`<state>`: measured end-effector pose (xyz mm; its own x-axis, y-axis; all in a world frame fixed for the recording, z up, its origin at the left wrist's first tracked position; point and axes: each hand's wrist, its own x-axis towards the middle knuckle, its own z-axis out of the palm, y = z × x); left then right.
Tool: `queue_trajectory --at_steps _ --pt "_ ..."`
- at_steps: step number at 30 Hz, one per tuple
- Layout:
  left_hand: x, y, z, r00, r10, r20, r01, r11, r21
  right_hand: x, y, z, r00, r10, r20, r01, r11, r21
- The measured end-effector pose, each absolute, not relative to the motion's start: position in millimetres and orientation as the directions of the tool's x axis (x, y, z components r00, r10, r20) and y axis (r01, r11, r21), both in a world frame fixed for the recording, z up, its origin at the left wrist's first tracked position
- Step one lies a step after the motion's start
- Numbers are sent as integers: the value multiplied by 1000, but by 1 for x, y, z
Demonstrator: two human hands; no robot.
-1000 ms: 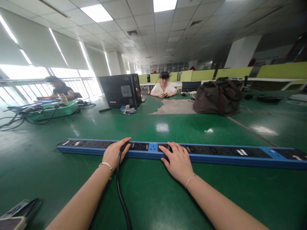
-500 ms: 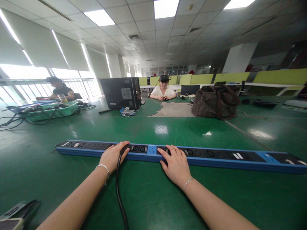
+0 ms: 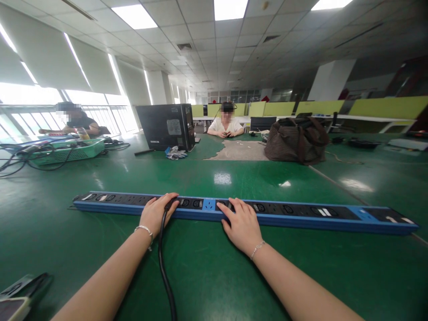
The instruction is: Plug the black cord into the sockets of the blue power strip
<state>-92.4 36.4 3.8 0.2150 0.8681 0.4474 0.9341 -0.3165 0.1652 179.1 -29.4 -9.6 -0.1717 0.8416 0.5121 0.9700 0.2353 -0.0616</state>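
A long blue power strip (image 3: 294,219) with black socket panels lies across the green table in front of me. My left hand (image 3: 156,213) is closed around the plug end of a black power cord (image 3: 162,263), over the sockets left of the middle. Its fingers hide the plug, so I cannot tell how far it sits in a socket. The cord hangs from between thumb and fingers toward the near edge. Just right of the light-blue socket (image 3: 209,204), my right hand (image 3: 242,225) grips the strip, thumb at the near side and fingers over the top.
Farther back on the table are a black computer case (image 3: 163,127), gloves (image 3: 175,153), a brown bag (image 3: 296,141) and a green basket (image 3: 75,151) of cables. Two people sit beyond, one across and one at left. A device (image 3: 16,296) lies at the lower left.
The whole view has shifted slightly, with the strip and both hands a little higher and farther left in the picture. Both hands keep the same hold.
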Motion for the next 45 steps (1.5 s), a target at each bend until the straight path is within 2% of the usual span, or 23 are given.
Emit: queue_trajectory --at_steps 6,10,21,23,26,27,29,34,36,40,45 --pt "-90 39 6 206 850 485 939 -311 145 179 -29 -8 -177 846 503 972 231 -47" --pt "-90 42 0 148 841 521 936 -290 202 179 -29 -8 -179 848 499 971 233 -47" --pt "-89 43 -1 120 838 532 881 -337 331 180 -28 -11 -175 838 517 966 247 -73" --pt "-92 42 6 24 816 577 848 -322 420 180 -28 -10 -176 839 515 966 249 -75" --pt "-101 38 23 -299 662 688 728 -308 613 179 -28 -10 -175 843 508 966 247 -79" --pt "-103 37 29 -340 627 701 708 -320 630 179 -28 -10 -173 845 506 966 246 -80" --pt "-106 32 35 -356 643 678 688 -310 656 179 -28 -10 -170 846 504 966 244 -84" --pt "-77 25 30 -151 809 568 688 -326 648 178 -28 -10 -161 846 509 965 242 -97" --pt "-55 25 26 34 874 484 687 -373 624 178 -28 -10 -157 843 514 964 244 -105" --pt "-14 26 22 242 889 388 731 -430 530 177 -28 -11 -148 843 517 962 244 -123" --pt "2 26 20 330 872 362 764 -472 441 177 -27 -12 -142 840 523 957 251 -143"
